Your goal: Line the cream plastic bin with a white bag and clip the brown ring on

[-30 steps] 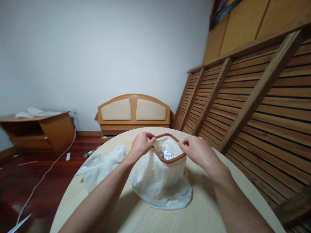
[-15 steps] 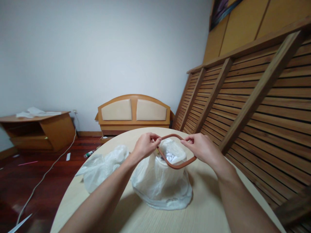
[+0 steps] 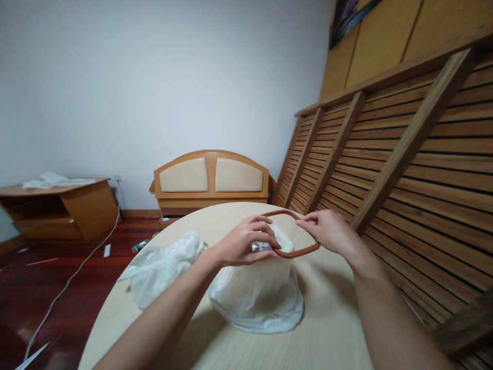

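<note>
Head view: the right grip (image 3: 327, 231) pinches the brown ring (image 3: 296, 254); the half-curled left grip (image 3: 246, 239) meets its near edge, hold unclear. Below both, the bag-lined container (image 3: 256, 295). Ring-handling seems underway, calling for steady two-sided control.

Left hand (image 3: 248, 241) and right hand (image 3: 327, 231) bare, fingers (image 3: 267, 238) slender. Forearms (image 3: 169, 308) bare too (as far back as visible), widening behind the hands.

ring (image 3: 300, 253) above lined bin (image 3: 258, 295) | on table (image 3: 285, 352) | bag (image 3: 165, 270) left | headboard (image 3: 211, 174) behind
</note>
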`<move>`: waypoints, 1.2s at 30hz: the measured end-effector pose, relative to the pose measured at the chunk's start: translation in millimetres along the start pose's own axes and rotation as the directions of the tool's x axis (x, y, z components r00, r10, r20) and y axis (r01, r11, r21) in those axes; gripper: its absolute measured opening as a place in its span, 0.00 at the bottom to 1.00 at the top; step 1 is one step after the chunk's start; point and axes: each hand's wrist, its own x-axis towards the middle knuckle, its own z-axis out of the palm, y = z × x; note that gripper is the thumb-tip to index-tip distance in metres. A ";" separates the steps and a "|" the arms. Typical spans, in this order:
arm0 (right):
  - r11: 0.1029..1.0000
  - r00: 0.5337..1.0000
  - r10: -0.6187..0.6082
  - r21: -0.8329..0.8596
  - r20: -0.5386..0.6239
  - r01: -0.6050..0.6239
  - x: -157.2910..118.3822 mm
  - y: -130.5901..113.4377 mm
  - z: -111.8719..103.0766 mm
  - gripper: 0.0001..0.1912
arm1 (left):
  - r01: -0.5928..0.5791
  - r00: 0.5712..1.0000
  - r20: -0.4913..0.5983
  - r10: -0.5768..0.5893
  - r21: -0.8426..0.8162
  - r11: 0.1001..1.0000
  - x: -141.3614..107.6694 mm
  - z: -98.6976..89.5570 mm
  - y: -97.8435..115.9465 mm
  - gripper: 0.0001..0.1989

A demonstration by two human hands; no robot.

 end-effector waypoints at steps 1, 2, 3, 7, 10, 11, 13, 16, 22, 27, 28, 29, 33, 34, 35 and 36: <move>1.000 1.000 -0.001 0.025 0.004 0.001 1.2 3.0 0.9 0.14 | -0.008 1.000 0.001 0.008 -0.013 1.000 0.0 1.1 -1.5 0.09; 0.999 1.000 -0.006 0.051 0.006 0.006 2.3 5.9 1.8 0.15 | -0.013 1.000 -0.002 0.013 -0.026 1.000 0.0 2.0 -2.8 0.09; 0.997 1.000 -0.011 0.076 0.006 0.011 3.4 8.5 2.7 0.15 | -0.016 1.000 -0.007 0.016 -0.037 0.999 0.0 2.6 -3.6 0.09; 0.991 1.000 -0.021 0.132 0.004 0.021 6.1 15.6 4.7 0.16 | 0.000 1.000 -0.004 0.000 -0.064 0.998 0.4 3.2 -3.4 0.10; 0.990 1.000 -0.013 0.141 0.011 0.012 7.5 18.6 4.2 0.16 | 0.030 0.999 0.012 -0.030 -0.081 0.996 0.9 3.0 -0.9 0.10; 0.989 1.000 -0.008 0.150 0.010 0.006 8.2 20.2 3.8 0.15 | 0.047 0.999 0.019 -0.046 -0.089 0.995 1.0 2.9 0.1 0.12; 0.986 1.000 0.013 0.164 -0.007 -0.011 10.4 25.6 2.7 0.14 | 0.078 0.997 0.036 -0.075 -0.101 0.992 1.0 2.5 2.0 0.17; 0.988 0.995 0.076 0.141 -0.066 -0.066 15.3 40.9 1.0 0.13 | 0.089 0.994 0.073 -0.081 -0.111 0.990 0.7 1.7 3.8 0.23; 0.962 0.945 0.272 0.024 -0.180 -0.272 27.3 90.8 5.3 0.12 | 0.145 0.978 0.172 -0.120 -0.141 0.979 -0.6 2.7 4.4 0.16; 0.904 0.909 0.399 -0.117 -0.117 -0.412 31.6 131.2 26.4 0.14 | 0.229 0.952 0.242 -0.188 -0.152 0.961 -1.3 2.9 4.8 0.13; 0.890 0.899 0.423 -0.136 -0.109 -0.435 31.3 137.0 31.6 0.15 | 0.244 0.947 0.250 -0.199 -0.165 0.956 -1.7 2.5 4.4 0.12; 0.877 0.889 0.445 -0.150 -0.104 -0.457 30.7 141.6 36.6 0.15 | 0.259 0.944 0.257 -0.209 -0.179 0.949 -2.1 2.1 3.7 0.12; 0.848 0.865 0.494 -0.169 -0.091 -0.502 26.1 150.7 52.6 0.16 | 0.302 0.937 0.248 -0.245 -0.225 0.927 -4.9 0.7 -1.7 0.10; 0.841 0.859 0.503 -0.173 -0.094 -0.512 24.6 151.4 55.7 0.16 | 0.306 0.937 0.245 -0.248 -0.238 0.922 -5.7 0.6 -3.3 0.10; 0.833 0.852 0.515 -0.178 -0.096 -0.523 23.1 151.8 58.6 0.15 | 0.309 0.937 0.245 -0.248 -0.256 0.916 -6.4 0.7 -4.9 0.10; 0.824 0.844 0.528 -0.183 -0.100 -0.537 21.5 152.0 61.4 0.15 | 0.313 0.937 0.246 -0.247 -0.279 0.908 -7.0 0.8 -6.2 0.10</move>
